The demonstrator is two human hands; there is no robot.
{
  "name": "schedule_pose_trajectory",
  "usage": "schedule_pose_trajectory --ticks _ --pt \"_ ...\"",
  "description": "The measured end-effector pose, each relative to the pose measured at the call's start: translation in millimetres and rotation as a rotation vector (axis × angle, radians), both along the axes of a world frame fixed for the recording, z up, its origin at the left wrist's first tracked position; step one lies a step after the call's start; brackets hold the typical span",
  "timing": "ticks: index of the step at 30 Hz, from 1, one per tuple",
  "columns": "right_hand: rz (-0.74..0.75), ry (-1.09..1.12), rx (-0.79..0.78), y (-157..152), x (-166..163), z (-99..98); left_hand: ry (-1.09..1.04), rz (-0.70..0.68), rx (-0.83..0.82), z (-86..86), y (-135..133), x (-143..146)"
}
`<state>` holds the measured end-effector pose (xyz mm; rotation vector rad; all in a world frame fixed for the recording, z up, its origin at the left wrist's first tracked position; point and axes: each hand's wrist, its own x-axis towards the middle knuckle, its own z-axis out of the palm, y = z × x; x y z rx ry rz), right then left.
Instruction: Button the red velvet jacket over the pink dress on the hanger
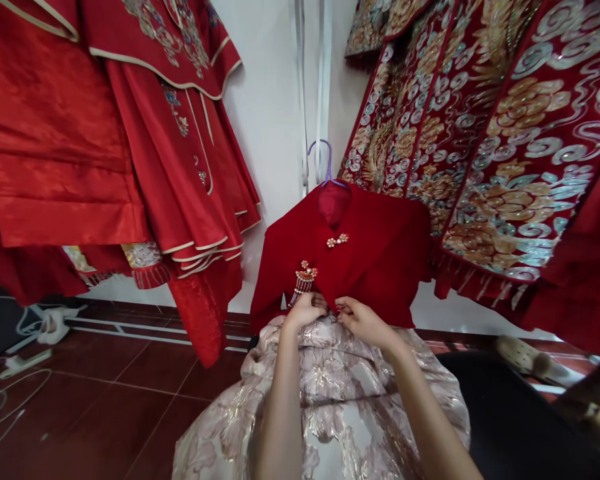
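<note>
- Red satin and gold-and-silver embroidery fill the upper view: plain red robes hang at the left and heavily embroidered robes at the right, all off the floor, likely so the cloth stays uncreased and clean.
- The dark red tiled floor runs below them, with white cables lying along its left side, well apart from the hands.
- A pale pink brocade skirt with a metallic flower pattern spreads out under both forearms, its waist meeting the jacket's hem.
- The red short jacket hangs between the two groups of robes on a purple hanger hooked up by the white wall, which keeps its front facing the person and at working height.
- The left hand and the right hand meet at the middle of the jacket's lower edge, fingers curled in and pinching the red fabric there; the jacket is directly in front of and just above both.
- A gold tassel ornament hangs on the jacket just above the left hand.
- A small pearl clasp sits at the chest, near the collar.
</note>
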<state>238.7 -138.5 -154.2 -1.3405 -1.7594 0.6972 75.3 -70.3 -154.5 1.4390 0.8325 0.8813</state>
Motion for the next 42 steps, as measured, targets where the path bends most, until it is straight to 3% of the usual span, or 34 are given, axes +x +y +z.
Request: schedule_pose_trajectory --ticks 5,11,15,22,32,42 --pt "-0.003 0.189 -0.077 9.2 2.4 -7.2 0.012 0.018 0.001 0.4 1.3 -3.0" --pt "-0.034 0.193 0.000 3.4 3.7 3.4 0.091 0.085 -0.004 2.1 -0.5 -3.7" --pt "-0.123 0.141 0.097 2.6 1.4 3.8 0.070 0.118 -0.022 -1.1 -0.7 -1.0" --pt "-0.348 0.193 0.157 12.4 -8.8 -12.6 0.016 0.130 -0.090 -3.1 -3.6 -1.2" --pt "-0.314 0.226 0.160 9.6 -11.9 -8.1 0.003 0.143 -0.072 -8.0 -1.2 -1.6" --pt "-0.303 0.287 0.179 12.8 -16.4 -15.5 0.010 0.158 -0.004 -11.4 -0.7 0.6"
